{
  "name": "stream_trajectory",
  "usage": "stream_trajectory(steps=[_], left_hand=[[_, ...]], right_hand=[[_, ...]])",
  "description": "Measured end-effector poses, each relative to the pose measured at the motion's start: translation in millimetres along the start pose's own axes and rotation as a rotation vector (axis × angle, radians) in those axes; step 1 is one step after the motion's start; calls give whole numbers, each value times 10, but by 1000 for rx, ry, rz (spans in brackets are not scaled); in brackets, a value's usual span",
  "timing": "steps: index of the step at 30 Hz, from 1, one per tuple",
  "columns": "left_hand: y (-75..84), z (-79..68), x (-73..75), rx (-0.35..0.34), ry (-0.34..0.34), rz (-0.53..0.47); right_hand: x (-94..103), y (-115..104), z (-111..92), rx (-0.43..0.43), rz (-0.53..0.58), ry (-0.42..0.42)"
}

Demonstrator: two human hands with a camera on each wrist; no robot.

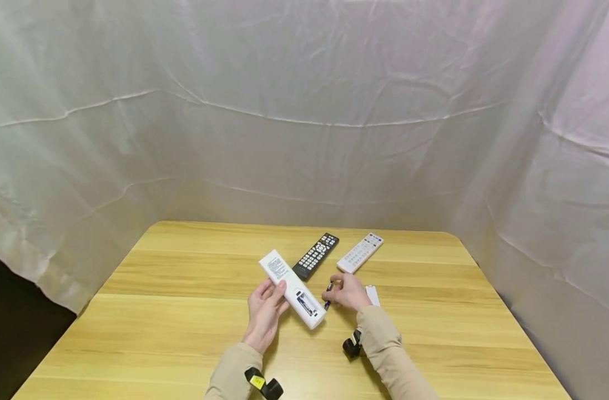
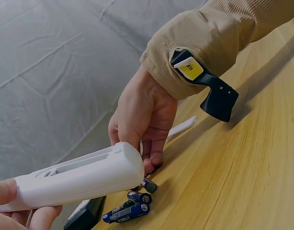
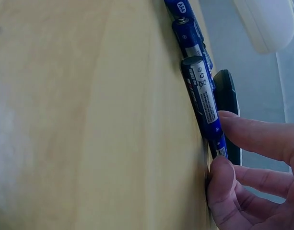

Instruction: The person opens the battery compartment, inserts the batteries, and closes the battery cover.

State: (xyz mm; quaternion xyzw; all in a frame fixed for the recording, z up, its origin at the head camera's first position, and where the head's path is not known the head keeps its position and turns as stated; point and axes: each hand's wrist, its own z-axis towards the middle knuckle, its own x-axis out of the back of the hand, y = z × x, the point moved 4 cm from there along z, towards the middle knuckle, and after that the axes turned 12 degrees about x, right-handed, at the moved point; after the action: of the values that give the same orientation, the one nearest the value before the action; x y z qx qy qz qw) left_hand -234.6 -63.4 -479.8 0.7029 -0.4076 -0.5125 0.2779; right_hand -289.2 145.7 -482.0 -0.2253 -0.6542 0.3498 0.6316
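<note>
My left hand grips a white remote control above the table, its back turned up. The remote's battery compartment is uncovered, and something dark blue and metallic shows inside it. At the table surface, my right hand pinches a blue AAA battery between thumb and finger, just right of the remote's lower end. Other blue batteries lie close together under that end. Beyond the right hand lies a small white battery cover, partly hidden by the hand.
Behind the held remote lies a black remote control with its buttons up. Another white remote lies to the right of it, also face up. Grey cloth hangs behind and beside the wooden table.
</note>
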Motion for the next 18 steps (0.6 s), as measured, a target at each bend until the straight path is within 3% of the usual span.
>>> stream_trajectory(steps=[18], left_hand=[[-28,12,0,0,-2,-7]], right_hand=[[-4,27,-14,-43,23,25]])
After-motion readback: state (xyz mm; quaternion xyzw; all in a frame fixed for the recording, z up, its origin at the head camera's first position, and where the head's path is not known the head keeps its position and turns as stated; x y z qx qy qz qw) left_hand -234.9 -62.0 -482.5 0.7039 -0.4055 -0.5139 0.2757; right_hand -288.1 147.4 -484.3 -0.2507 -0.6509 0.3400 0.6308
